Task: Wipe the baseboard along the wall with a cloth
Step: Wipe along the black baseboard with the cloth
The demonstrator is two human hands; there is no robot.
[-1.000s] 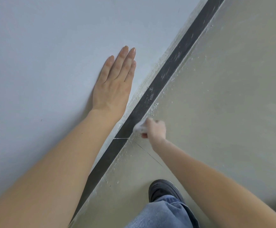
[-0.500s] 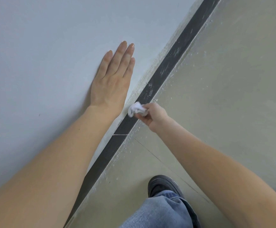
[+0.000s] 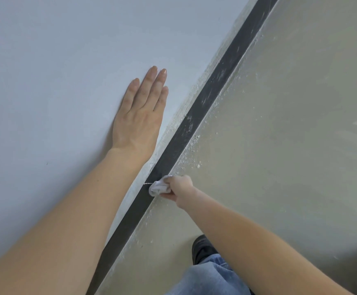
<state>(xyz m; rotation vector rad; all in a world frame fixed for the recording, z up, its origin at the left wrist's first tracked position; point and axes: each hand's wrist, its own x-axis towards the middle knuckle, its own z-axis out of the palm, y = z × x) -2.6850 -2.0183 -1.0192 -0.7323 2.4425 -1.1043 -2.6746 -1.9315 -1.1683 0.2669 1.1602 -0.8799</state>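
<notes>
Bunched white cloth [image 3: 159,188], gripped in the curled fingers of the right hand [image 3: 180,188], is pressed on the dark baseboard [image 3: 205,103]. The left hand [image 3: 140,116] is braced flat on the wall [image 3: 67,71], fingers together. Firm strokes are best directed toward the dusty far stretch.

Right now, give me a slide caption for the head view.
Right hand presses white cloth to dark baseboard; left hand rests flat on the wall.

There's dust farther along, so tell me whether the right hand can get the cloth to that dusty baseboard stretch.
Probably yes: the right hand holds the cloth on the baseboard, nothing lies along the strip ahead, and the left hand rests on the wall.
</notes>
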